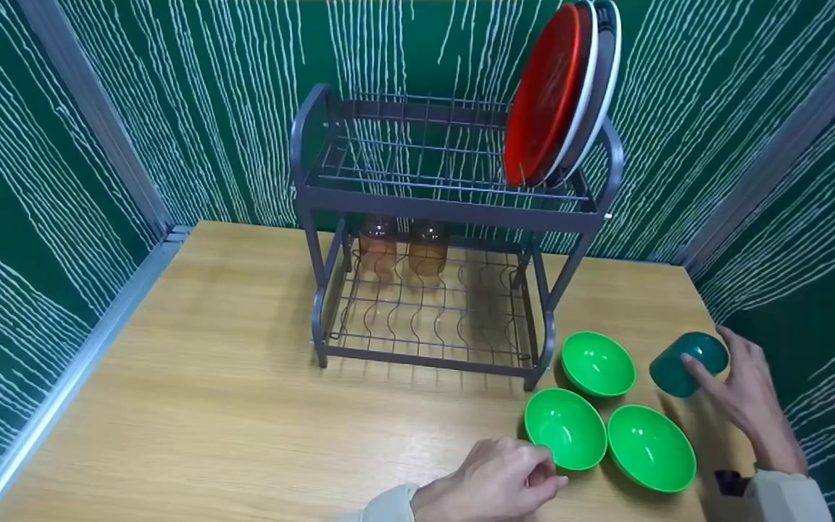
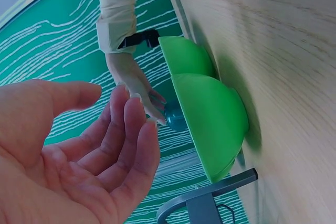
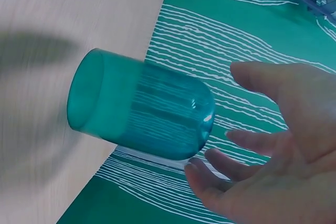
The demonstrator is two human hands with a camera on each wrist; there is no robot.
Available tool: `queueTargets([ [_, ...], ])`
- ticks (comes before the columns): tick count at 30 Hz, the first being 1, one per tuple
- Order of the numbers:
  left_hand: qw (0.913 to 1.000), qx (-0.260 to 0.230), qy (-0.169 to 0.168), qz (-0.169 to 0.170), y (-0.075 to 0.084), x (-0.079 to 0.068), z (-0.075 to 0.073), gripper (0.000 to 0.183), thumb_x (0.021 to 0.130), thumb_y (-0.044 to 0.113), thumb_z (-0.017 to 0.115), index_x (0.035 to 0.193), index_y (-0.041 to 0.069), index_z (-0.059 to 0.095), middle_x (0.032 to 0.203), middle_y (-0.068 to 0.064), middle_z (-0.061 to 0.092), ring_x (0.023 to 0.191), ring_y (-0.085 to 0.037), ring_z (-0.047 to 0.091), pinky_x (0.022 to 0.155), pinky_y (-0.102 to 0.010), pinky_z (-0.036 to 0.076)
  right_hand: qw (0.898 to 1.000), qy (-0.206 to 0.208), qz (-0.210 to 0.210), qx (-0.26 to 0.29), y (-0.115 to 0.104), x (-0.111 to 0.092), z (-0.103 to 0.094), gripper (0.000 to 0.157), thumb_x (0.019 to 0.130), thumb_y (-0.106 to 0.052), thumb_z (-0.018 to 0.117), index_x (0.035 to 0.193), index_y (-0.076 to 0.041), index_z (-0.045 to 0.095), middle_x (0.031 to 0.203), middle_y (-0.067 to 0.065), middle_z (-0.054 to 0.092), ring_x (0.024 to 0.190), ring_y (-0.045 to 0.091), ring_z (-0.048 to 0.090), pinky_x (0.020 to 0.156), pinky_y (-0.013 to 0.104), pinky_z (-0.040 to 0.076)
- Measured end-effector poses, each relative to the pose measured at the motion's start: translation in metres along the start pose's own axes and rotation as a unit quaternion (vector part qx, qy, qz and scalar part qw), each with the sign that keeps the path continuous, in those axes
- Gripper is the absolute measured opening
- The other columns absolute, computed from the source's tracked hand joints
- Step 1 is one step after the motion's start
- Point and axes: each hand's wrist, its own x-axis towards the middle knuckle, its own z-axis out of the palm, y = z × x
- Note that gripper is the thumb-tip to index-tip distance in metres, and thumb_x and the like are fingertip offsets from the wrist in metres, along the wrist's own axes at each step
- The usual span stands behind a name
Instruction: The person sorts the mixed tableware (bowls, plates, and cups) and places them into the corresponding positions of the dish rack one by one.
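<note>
A translucent teal cup (image 1: 687,366) is upside down at the right, its rim toward the table and its rounded base up. Around that base my right hand (image 1: 747,395) spreads its thumb and fingers. In the right wrist view a gap shows between the fingers and most of the cup (image 3: 142,106); one fingertip is very close to it. My left hand (image 1: 493,475) hovers by the nearest green bowl (image 1: 566,428), fingers loosely bent and nothing in them. Two more green bowls, one behind (image 1: 599,364) and one to the right (image 1: 651,448), sit upright beside it.
A dark two-tier dish rack (image 1: 446,206) stands at the middle back. Its upper tier holds a red plate (image 1: 544,94) and pale-rimmed plates at the right end. Two amber glasses (image 1: 428,250) are on the lower tier. Green walls enclose the wooden table (image 1: 243,362).
</note>
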Motion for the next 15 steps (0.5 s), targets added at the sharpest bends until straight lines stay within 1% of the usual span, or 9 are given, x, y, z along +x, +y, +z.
queueTargets([
  [6,1.0,0.003,-0.007,-0.006,0.0,0.0,0.0,0.021,0.101,0.033,0.067,0.087,0.019,0.073,0.068,0.019,0.055,0.059,0.014,0.038,0.052,-0.006,0.032,1.0,-0.028,0.007,-0.001,0.002,0.007,0.0,0.087,0.105,-0.045,0.055,0.159,0.007,0.011,0.152,0.046,0.012,0.129,0.066,0.02,0.096,0.086,0.027],
  [13,0.9983,-0.025,-0.044,-0.028,0.001,0.002,-0.003,0.021,0.102,0.033,0.066,0.087,0.019,0.073,0.064,0.019,0.049,0.055,0.01,0.039,0.05,-0.008,0.033,0.999,-0.045,0.02,-0.014,0.006,0.018,0.001,0.09,0.104,-0.049,0.053,0.159,0.006,0.008,0.151,0.046,0.013,0.126,0.065,0.022,0.095,0.085,0.03],
  [15,0.9983,-0.022,-0.045,-0.029,0.0,0.003,-0.003,0.022,0.102,0.033,0.066,0.086,0.019,0.073,0.064,0.019,0.048,0.056,0.01,0.039,0.05,-0.008,0.032,0.998,-0.051,0.022,-0.015,0.007,0.02,0.001,0.09,0.104,-0.049,0.053,0.159,0.006,0.008,0.15,0.047,0.013,0.126,0.065,0.022,0.095,0.085,0.03],
])
